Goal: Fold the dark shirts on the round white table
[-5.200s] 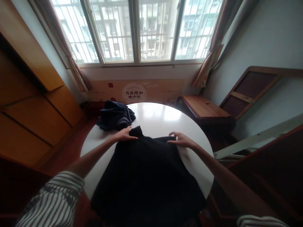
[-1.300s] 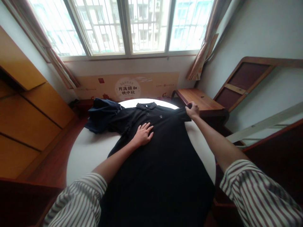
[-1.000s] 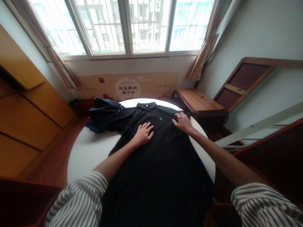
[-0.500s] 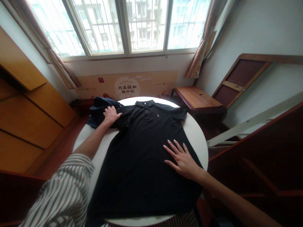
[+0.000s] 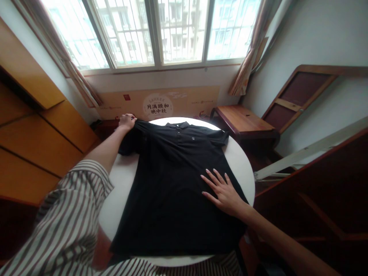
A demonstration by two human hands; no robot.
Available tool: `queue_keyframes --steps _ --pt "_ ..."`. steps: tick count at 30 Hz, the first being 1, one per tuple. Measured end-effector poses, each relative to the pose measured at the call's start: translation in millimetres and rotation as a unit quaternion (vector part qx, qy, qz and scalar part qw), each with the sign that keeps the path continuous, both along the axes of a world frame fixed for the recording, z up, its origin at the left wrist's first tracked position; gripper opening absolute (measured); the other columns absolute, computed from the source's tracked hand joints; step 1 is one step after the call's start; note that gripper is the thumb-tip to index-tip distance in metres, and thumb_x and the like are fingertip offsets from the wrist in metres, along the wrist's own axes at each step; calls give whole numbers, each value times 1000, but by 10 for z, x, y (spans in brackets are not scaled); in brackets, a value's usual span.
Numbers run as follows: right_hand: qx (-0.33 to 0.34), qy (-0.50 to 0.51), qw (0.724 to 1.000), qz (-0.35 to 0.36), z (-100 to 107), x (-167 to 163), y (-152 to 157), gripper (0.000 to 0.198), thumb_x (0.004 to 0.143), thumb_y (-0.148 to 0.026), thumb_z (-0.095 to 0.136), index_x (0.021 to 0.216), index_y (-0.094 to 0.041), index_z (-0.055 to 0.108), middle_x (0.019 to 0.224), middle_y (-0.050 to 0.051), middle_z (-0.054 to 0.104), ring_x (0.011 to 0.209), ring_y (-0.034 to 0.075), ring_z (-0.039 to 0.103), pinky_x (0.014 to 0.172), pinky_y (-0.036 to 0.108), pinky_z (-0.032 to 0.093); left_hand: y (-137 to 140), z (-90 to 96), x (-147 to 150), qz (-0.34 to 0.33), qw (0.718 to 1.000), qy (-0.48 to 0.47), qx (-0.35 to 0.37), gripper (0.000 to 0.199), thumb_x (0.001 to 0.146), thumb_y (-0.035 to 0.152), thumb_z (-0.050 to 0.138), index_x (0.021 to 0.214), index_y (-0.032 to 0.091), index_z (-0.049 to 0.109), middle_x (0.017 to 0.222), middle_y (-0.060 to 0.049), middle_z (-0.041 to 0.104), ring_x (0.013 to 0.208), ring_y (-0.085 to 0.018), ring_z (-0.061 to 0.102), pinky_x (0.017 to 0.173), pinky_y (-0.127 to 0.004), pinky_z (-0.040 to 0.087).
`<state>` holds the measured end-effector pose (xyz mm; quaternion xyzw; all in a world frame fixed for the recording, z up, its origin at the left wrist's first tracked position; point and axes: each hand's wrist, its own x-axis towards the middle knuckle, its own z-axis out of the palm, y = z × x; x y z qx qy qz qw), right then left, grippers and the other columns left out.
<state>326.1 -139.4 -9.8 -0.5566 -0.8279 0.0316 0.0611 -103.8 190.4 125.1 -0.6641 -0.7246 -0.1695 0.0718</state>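
Note:
A black polo shirt (image 5: 172, 191) lies front side up over a round white table (image 5: 243, 168), its collar toward the window. My left hand (image 5: 128, 122) pinches the shirt's left-hand sleeve and holds it raised, pulling the cloth taut from the chest. Spread flat, my right hand (image 5: 222, 193) rests on the lower right part of the shirt. Under the lifted sleeve, at the table's left edge, sits a dark bundle of cloth (image 5: 126, 147), mostly hidden now.
A small wooden table (image 5: 244, 120) stands beyond the table on the right. Wooden cabinets (image 5: 40, 126) line the left side. A dark wooden panel (image 5: 316, 199) rises close on the right. Ahead is a barred window (image 5: 184, 34) with curtains, above a printed board (image 5: 184, 97).
My left hand has closed on the sleeve and lifted it up and to the left, drawing creases across the chest. My right hand stays flat in place.

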Motion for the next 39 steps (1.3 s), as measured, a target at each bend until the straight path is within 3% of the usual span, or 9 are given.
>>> queue_keyframes --steps 4,8,11,14,19,24,32,36,39 --pt "3 4 1000 0 29 -3 -41 64 97 -63 35 153 -30 34 162 6 23 149 36 18 113 67 21 24 -58 69 2 1000 29 -11 30 89 28 54 109 14 72 118 -19 66 117 -36 57 99 -48 45" --pt "8 58 998 22 229 13 166 58 92 -61 49 138 -27 57 146 10 51 133 36 45 105 56 39 -83 -219 653 -142 989 -37 27 29 86 18 53 106 13 72 125 -18 63 124 -34 53 107 -47 39" --pt "-29 163 986 25 447 27 701 41 95 -49 49 109 -18 73 105 10 73 91 24 67 82 35 53 -95 -438 1200 -190 951 -232 -69 18 82 16 58 92 15 74 106 -12 72 111 -28 64 101 -34 46" --pt "-48 207 976 -45 601 44 1474 33 92 -37 52 91 -14 75 81 6 74 72 19 67 68 27 51 5 -696 1590 -151 923 -326 -141 9 81 14 62 80 13 71 75 -8 72 83 -24 73 82 -29 56" --pt "-31 188 972 -139 608 57 2627 32 92 -24 47 104 -6 71 89 12 74 81 19 68 77 27 50 292 -1007 1792 -71 894 -414 -159 32 85 22 69 110 5 61 81 -13 72 65 -19 72 62 -25 57" --pt "-33 151 965 -210 450 -37 3277 59 91 -41 59 136 -4 49 123 23 64 112 29 62 92 37 47 548 -1166 1770 -40 869 -464 -165 58 82 27 76 128 3 48 80 -13 71 62 -17 71 60 -24 58" --pt "-30 93 971 -220 335 -238 3710 37 99 -23 43 132 -8 48 127 25 58 119 34 57 96 45 44 851 -1283 1864 -98 886 -450 -55 40 95 23 57 132 14 50 116 -15 69 106 -20 68 95 -28 52" --pt "-13 81 975 -206 371 -229 3723 43 102 -18 27 142 -3 35 128 28 57 121 33 56 97 45 44 943 -1235 1947 -158 906 -391 -39 60 92 9 49 149 11 29 131 -17 62 121 -18 60 107 -30 44" --pt "-24 66 983 -168 330 -221 3516 47 102 -26 35 144 -6 36 139 25 52 130 34 49 105 50 38 859 -1211 1958 -208 922 -324 -45 62 86 6 51 146 6 35 138 -21 55 132 -24 50 115 -38 36"
